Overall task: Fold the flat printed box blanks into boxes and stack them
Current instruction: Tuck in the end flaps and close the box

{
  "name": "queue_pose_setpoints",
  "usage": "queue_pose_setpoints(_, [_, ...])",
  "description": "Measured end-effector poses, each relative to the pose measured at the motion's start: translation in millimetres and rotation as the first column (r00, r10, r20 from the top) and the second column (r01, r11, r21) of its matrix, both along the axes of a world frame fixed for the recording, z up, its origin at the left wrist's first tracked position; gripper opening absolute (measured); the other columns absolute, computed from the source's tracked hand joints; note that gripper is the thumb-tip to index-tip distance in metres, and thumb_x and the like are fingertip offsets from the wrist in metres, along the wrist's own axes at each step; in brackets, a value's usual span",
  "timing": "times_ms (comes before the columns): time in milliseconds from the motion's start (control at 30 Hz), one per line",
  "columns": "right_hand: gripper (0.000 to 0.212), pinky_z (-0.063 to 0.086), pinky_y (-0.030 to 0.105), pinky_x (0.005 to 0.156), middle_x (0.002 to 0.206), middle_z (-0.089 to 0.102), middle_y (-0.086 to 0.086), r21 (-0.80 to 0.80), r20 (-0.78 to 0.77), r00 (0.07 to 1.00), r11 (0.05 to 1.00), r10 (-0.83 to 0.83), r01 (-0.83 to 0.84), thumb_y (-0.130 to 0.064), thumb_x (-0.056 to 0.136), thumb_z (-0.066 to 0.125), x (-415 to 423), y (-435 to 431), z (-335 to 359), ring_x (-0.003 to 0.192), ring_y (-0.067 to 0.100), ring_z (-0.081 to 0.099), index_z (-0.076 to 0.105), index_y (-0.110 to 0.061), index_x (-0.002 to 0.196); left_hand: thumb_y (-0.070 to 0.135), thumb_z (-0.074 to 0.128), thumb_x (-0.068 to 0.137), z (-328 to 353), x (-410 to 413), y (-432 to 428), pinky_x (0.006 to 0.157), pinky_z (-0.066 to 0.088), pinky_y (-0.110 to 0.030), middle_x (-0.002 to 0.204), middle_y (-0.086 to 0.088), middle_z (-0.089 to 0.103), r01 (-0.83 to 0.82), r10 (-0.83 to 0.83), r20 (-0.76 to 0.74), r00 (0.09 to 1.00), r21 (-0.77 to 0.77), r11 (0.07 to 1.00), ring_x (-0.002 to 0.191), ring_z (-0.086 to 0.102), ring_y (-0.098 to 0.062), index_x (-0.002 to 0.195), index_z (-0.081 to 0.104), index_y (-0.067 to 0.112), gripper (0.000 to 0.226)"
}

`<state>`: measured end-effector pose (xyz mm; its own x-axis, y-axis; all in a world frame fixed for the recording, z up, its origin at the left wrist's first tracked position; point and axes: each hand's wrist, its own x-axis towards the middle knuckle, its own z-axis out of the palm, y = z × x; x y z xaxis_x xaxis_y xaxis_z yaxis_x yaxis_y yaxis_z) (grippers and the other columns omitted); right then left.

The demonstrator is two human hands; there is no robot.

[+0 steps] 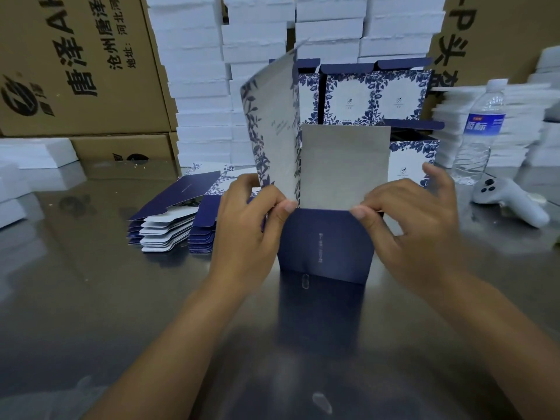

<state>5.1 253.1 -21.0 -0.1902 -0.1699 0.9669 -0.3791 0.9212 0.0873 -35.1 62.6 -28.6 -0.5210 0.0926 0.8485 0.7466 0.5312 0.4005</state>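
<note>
**Half-folded blank held upright, mid-tabletop**

I see the left hand (248, 219) and the right hand (406, 219) each pinching the box blank (342, 165) at the crease where its grey inner panel meets the navy flap, thumbs toward me. The blank stands upright. The flap's lower edge seems to rest on the shiny tabletop (91, 283), and a floral panel swings out leftward. A pile of flat blanks (181, 219) lies to its left, and folded boxes (372, 95) are stacked behind it. A water bottle (481, 128) and a white controller (509, 201) sit to the right.
</note>
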Motion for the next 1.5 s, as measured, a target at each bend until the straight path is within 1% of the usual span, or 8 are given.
queue_pose_setpoints(300, [0.037, 0.028, 0.041, 0.100, 0.065, 0.064, 0.004, -0.036, -0.007, 0.999, 0.998, 0.044, -0.044, -0.022, 0.095, 0.050, 0, 3, 0, 0.065, 0.024, 0.063, 0.060, -0.006, 0.063, 0.022, 0.042, 0.096, 9, 3, -10, 0.065, 0.032, -0.029, 0.081, -0.007, 0.051, -0.083, 0.059, -0.197, 0.979, -0.117, 0.990, 0.070, 0.047, -0.025, 0.076, 0.062, -0.001, 0.037])
queue_pose_setpoints(600, [0.037, 0.030, 0.034, 0.099, 0.065, 0.064, 0.007, -0.055, -0.048, 0.998, 0.998, 0.029, -0.031, -0.019, 0.094, 0.049, 3, 1, 1, 0.068, 0.026, 0.063, 0.061, -0.003, 0.063, 0.025, 0.039, 0.097, 7, -2, -9, 0.061, 0.027, -0.017, 0.069, 0.010, 0.041, -0.003, 0.002, -0.079, 0.997, -0.006, 1.000, 0.066, 0.036, -0.010, 0.073, 0.051, 0.009, 0.032])
queue_pose_setpoints(733, [0.034, 0.039, 0.040, 0.088, 0.071, 0.066, 0.008, -0.049, -0.060, 0.988, 0.989, 0.140, -0.143, -0.021, 0.093, 0.051, 6, 1, 5, 0.075, 0.026, 0.063, 0.065, -0.003, 0.068, 0.038, 0.042, 0.095, 6, 0, -9, 0.065, 0.034, -0.011, 0.075, 0.016, 0.056, 0.042, -0.047, 0.050, 0.998, 0.108, 0.993, 0.072, 0.049, -0.006, 0.081, 0.059, 0.015, 0.032])
queue_pose_setpoints(967, [0.015, 0.035, 0.015, 0.072, 0.075, 0.047, -0.003, -0.564, -0.013, 0.962, 0.793, 0.271, -0.231, -0.025, 0.093, 0.046, 11, 2, 15, 0.074, 0.007, 0.045, 0.045, -0.015, 0.082, 0.041, 0.053, 0.086, 16, 3, -8, 0.078, 0.043, -0.014, 0.079, 0.020, 0.063, 0.152, -0.353, 0.317, 0.880, 0.515, 0.844, 0.080, 0.054, 0.004, 0.091, 0.066, 0.022, 0.024])
queue_pose_setpoints(1067, [0.032, 0.033, 0.010, 0.057, 0.057, 0.046, -0.006, -0.725, 0.219, 0.781, 0.633, 0.585, -0.271, -0.031, 0.088, 0.050, 7, 6, 15, 0.055, -0.001, 0.040, 0.048, -0.010, 0.063, 0.026, 0.058, 0.091, 18, 3, -9, 0.091, 0.047, -0.029, 0.090, 0.021, 0.067, 0.151, -0.467, 0.359, 0.808, 0.640, 0.754, 0.093, 0.060, -0.003, 0.092, 0.068, 0.027, 0.010])
queue_pose_setpoints(1167, [0.059, 0.042, 0.020, 0.063, 0.065, 0.056, 0.023, -0.804, 0.384, 0.497, 0.547, 0.778, -0.235, -0.039, 0.082, 0.049, 1, 3, 6, 0.062, 0.016, 0.052, 0.053, 0.019, 0.075, 0.017, 0.055, 0.092, 19, 3, -10, 0.085, 0.048, -0.031, 0.097, 0.014, 0.068, 0.138, -0.527, 0.396, 0.752, 0.687, 0.713, 0.091, 0.061, -0.008, 0.092, 0.070, 0.028, 0.019])
queue_pose_setpoints(1333, [0.082, 0.036, 0.015, 0.044, 0.056, 0.041, 0.015, -0.871, 0.310, 0.373, 0.418, 0.875, -0.257, -0.061, 0.066, 0.068, 7, -3, 9, 0.044, 0.011, 0.041, 0.044, 0.017, 0.068, 0.011, 0.049, 0.092, 22, 4, -12, 0.076, 0.043, -0.033, 0.090, 0.004, 0.062, 0.120, -0.575, 0.428, 0.697, 0.721, 0.682, 0.085, 0.056, -0.019, 0.094, 0.070, 0.028, 0.027])
queue_pose_setpoints(1500, [0.041, 0.023, 0.016, 0.039, 0.055, 0.023, 0.010, -0.843, 0.466, 0.262, 0.514, 0.845, -0.159, -0.028, 0.073, 0.060, 14, -4, 23, 0.043, 0.010, 0.024, 0.038, 0.002, 0.055, 0.007, 0.046, 0.091, 23, 6, -10, 0.067, 0.042, -0.031, 0.094, 0.000, 0.058, 0.130, -0.593, 0.433, 0.679, 0.724, 0.677, 0.084, 0.052, -0.020, 0.094, 0.069, 0.028, 0.031])
